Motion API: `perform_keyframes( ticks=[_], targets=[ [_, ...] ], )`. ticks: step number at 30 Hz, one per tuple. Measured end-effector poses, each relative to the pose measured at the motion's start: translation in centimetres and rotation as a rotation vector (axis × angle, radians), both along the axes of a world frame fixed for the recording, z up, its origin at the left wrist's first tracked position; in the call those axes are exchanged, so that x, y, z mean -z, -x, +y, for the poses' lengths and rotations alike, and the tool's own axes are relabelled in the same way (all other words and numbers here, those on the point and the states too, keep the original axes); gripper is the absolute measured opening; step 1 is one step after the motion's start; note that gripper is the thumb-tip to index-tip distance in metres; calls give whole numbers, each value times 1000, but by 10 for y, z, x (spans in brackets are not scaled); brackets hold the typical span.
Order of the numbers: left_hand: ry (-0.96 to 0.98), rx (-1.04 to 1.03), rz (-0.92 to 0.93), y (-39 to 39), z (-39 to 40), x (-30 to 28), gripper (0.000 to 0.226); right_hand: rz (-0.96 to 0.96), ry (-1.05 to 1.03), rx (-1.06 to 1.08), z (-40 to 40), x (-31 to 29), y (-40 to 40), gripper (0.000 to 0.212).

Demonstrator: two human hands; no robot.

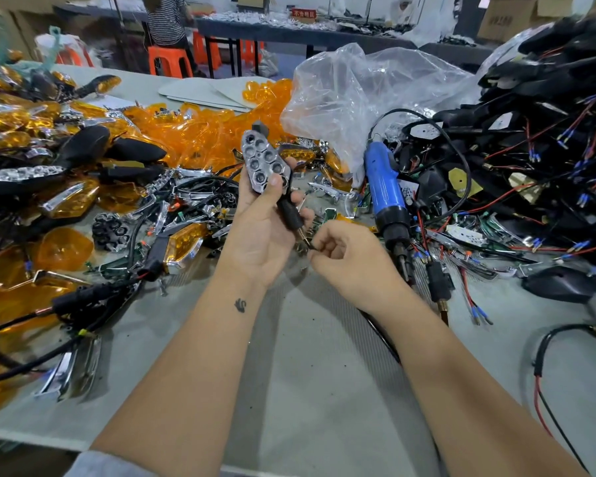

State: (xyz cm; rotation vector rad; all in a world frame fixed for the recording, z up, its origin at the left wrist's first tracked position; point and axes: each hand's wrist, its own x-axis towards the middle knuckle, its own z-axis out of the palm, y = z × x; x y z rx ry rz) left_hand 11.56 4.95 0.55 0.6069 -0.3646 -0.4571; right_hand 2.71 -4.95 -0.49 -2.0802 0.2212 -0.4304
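Head view: at the centre of the frame the left hand (265,228) grips a turn-signal lamp (263,162), chrome reflector facing the camera, thumb on its lower edge and fingers curled behind its black stem (289,212). Just right of it, the right hand (353,258) is curled, its fingertips pinching the thin end below the stem. A blue electric screwdriver (386,191) lies right of centre on the grey table (307,373), with orange lenses (203,132) heaped upper left.
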Motion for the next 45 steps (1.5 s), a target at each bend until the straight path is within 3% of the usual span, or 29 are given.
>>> perform_keyframes(
  ticks=[3,8,20,24,28,38,42,45],
  targets=[
    [-21,-26,21,-1,-1,1,50,-62,86,124,-7,-1,2,18],
    [-41,7,-8,-8,-2,3,45,-67,144,148,-15,-4,4,14],
    [-64,50,-122,-4,0,3,62,-9,-61,64,-22,-10,5,20],
    [-58,57,-122,-2,-2,4,51,36,-125,58,-21,-10,3,27],
    [-96,31,-107,-3,-2,5,46,56,-141,78,-21,-9,2,22],
    [-201,-48,-130,-4,-2,6,55,45,-210,44,-17,-10,4,26],
    [-253,-81,-105,-7,-3,6,35,107,-211,-95,-14,-10,4,27],
    [-267,-76,-34,-11,-1,2,26,122,-194,-119,-14,-14,6,15]
  ],
)
